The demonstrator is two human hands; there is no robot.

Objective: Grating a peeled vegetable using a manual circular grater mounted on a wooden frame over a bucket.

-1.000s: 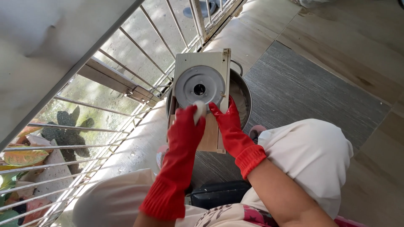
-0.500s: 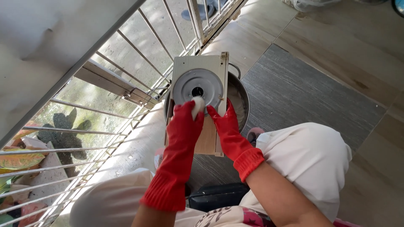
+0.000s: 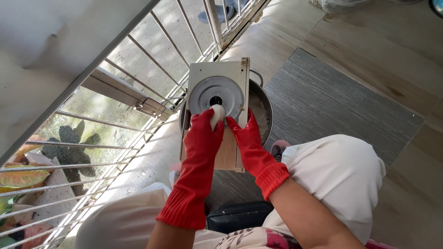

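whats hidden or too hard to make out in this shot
All in the head view:
- Inside of the metal pot: mostly covered by the slicer board lying across it.
- White lump in the left hand: partly wrapped by the glove; what it is can't be told.
- Lower edge of the round blade: covered by both hands.
- Right hand: its grip on the board's edge is unclear.
- Black seat: largely hidden by the legs.

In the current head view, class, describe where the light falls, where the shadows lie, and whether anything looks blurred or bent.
Head view: strong daylight on the floor tiles and white trousers; shadow fills the metal pot under the slicer board; railing bars fan out from wide-angle distortion; left hand and right hand in red gloves look sharp; plants at the edge soften.
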